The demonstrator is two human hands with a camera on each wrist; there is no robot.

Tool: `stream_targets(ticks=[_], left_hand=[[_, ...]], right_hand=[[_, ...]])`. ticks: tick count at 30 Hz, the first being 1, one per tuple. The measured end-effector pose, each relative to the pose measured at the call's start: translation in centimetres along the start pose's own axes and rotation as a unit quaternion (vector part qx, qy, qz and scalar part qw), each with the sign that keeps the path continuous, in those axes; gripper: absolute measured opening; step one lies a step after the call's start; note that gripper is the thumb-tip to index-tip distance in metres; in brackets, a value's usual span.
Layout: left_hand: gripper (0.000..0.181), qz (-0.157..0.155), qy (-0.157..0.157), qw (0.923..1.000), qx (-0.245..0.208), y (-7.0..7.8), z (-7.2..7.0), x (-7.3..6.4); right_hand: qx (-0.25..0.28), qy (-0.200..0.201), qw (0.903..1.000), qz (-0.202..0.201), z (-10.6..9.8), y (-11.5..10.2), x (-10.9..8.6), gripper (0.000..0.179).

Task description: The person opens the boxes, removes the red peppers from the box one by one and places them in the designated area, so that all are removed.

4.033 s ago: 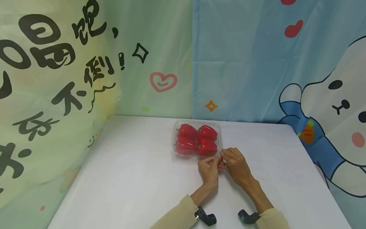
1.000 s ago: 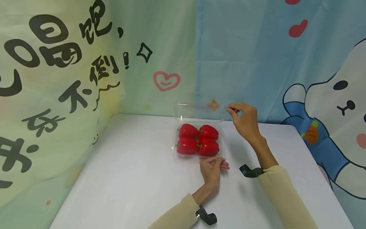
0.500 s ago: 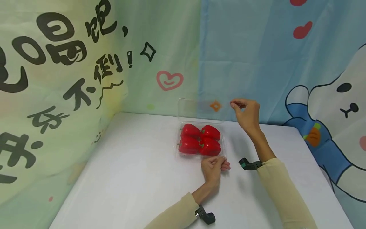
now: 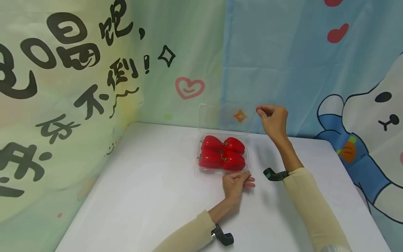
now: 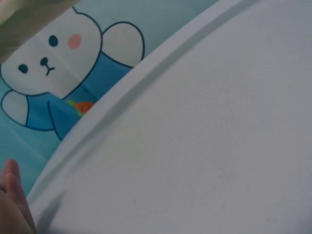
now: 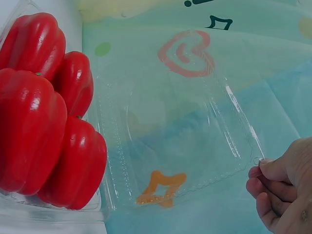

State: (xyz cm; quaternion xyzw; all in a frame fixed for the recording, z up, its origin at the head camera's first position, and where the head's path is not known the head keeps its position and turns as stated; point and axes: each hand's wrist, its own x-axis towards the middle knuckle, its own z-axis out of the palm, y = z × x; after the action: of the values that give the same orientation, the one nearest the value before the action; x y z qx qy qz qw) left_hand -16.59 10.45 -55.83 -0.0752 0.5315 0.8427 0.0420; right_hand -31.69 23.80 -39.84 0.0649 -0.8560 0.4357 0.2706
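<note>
Several red bell peppers (image 4: 210, 159) sit in a clear plastic clamshell container (image 4: 206, 170) towards the back of the table. Its hinged lid (image 4: 217, 117) stands raised behind them. At the lid's free right corner, my right hand (image 4: 274, 120) pinches the edge between thumb and fingers, as the right wrist view confirms on the lid (image 6: 170, 122). My left hand (image 4: 233, 184) pinches the front right corner of the container's base, other fingers loosely bent. Only part of the left hand (image 5: 14, 204) appears in the left wrist view; its grip is out of sight there.
A white tabletop (image 4: 151, 189) spreads to the left and front of the container. Directly behind the table's back edge hangs a printed cloth (image 4: 277, 70), with the raised lid in front of it. Black wrist cameras (image 4: 224, 236) are worn on both forearms.
The lid, shut four seconds ago with both hands at the front right corner, has swung up and back with my right hand. My left hand has stayed there. The head view has shifted slightly.
</note>
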Motion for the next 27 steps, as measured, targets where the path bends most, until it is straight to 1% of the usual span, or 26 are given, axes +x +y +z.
stream_targets(ticks=[4, 7, 11, 14, 17, 20, 22, 25, 27], left_hand=[[0.027, -0.033, -0.012, 0.9992, 0.02, 0.5, -0.9, -0.1], [0.029, -0.042, -0.031, 0.9979, 0.038, 1.1, -2.0, -0.2], [0.029, -0.052, -0.06, 0.9952, 0.056, 2.4, -3.7, -0.1], [0.028, -0.078, -0.071, 0.992, 0.069, 3.4, -5.3, -0.2], [0.029, -0.112, -0.08, 0.9874, 0.078, 4.4, -7.0, -0.3], [0.03, -0.131, -0.078, 0.9841, 0.092, 5.5, -8.8, -0.5], [0.03, -0.133, -0.069, 0.9826, 0.111, 6.2, -10.0, -0.6], [0.029, -0.13, -0.043, 0.9815, 0.134, 7.2, -11.8, -0.7], [0.029, -0.134, -0.026, 0.9807, 0.141, 7.8, -12.8, -0.6]], right_hand=[[0.006, -0.007, 0.9999, 0.011, 0.1, 0.0, 0.2, 0.025], [0.006, -0.006, 0.9998, 0.016, 0.1, 0.0, 0.3, 0.026], [0.009, -0.004, 0.9997, 0.02, 0.1, 0.0, 0.3, 0.026], [0.011, -0.005, 0.9997, 0.023, 0.2, 0.1, 0.3, 0.027], [0.009, -0.003, 0.9997, 0.024, 0.3, 0.3, 0.2, 0.027], [0.011, -0.004, 0.9996, 0.027, 0.3, 0.4, 0.2, 0.026], [0.013, -0.007, 0.9994, 0.03, 0.4, 0.4, 0.2, 0.026], [0.013, -0.01, 0.9991, 0.038, 0.5, 0.4, 0.3, 0.027], [0.011, -0.009, 0.9991, 0.04, 0.4, 0.3, 0.4, 0.026]])
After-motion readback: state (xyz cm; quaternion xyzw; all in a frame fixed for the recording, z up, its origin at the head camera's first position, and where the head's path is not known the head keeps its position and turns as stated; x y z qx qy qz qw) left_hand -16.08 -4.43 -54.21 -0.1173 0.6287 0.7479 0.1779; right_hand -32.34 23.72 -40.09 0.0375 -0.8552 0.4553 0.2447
